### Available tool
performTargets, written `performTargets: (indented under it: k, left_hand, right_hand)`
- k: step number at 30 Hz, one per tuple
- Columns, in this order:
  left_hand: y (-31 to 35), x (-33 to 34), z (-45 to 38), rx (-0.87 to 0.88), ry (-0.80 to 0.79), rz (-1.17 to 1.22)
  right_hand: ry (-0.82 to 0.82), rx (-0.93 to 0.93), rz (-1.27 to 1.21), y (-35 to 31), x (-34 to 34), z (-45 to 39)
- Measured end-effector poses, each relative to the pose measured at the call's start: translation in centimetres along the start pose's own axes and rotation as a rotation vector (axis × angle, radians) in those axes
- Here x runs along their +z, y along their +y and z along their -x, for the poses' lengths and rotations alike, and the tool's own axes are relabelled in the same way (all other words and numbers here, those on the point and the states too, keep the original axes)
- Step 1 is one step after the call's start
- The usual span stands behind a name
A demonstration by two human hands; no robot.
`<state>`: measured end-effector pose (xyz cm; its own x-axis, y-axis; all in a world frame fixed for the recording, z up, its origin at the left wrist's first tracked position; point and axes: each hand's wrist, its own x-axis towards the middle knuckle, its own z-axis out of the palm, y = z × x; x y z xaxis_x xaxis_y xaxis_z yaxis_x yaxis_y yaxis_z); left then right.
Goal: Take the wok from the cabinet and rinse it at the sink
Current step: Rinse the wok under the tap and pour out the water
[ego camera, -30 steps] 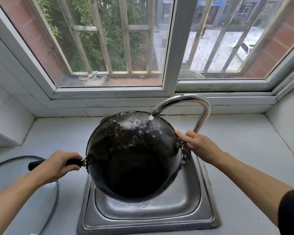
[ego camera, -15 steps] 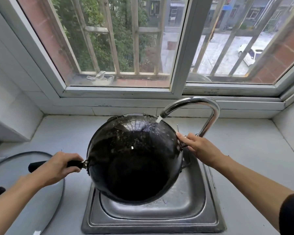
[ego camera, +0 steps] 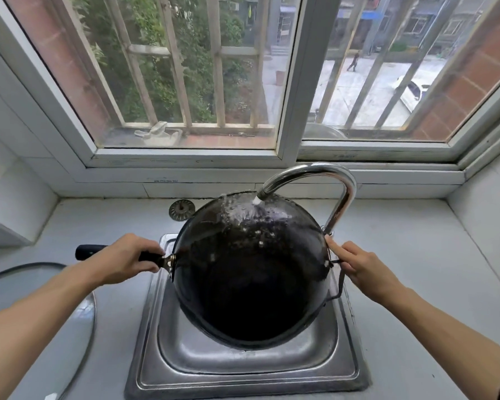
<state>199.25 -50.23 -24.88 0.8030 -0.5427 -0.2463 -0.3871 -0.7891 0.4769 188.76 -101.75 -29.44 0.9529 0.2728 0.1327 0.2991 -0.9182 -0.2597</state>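
While the left hand (ego camera: pixel 124 259) clenches the long black handle (ego camera: pixel 88 251) and the right hand (ego camera: pixel 364 272) pinches the wire loop handle, the round black metal wok (ego camera: pixel 251 272) tilts over the square steel sink (ego camera: pixel 243 368), handle pointing left, under the curved chrome faucet (ego camera: pixel 324 180)'s running water, bare grey countertop (ego camera: pixel 416 255) on either side.
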Motion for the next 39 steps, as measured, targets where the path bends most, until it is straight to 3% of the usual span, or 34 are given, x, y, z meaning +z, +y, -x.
performTargets:
  k: [12,17,28,39]
  left_hand:
    - [2.1,0.9,-3.2,0.112,0.017,-0.037]
    - [1.8,2.1,-2.3,0.145,0.071,-0.029]
    - [-0.9,4.4,2.4,0.022,0.157,0.06]
    - [-1.9,4.6,4.6,-0.079,0.226,0.098]
  right_hand:
    - [0.053,0.139,0.017,1.2,-0.5,3.9]
    - [-0.002,0.162,0.108,1.1,-0.2,3.4]
    - [-0.086,0.084,0.175,-1.1,0.8,1.6]
    - [-0.197,0.039,0.03,-2.7,2.1,-0.8]
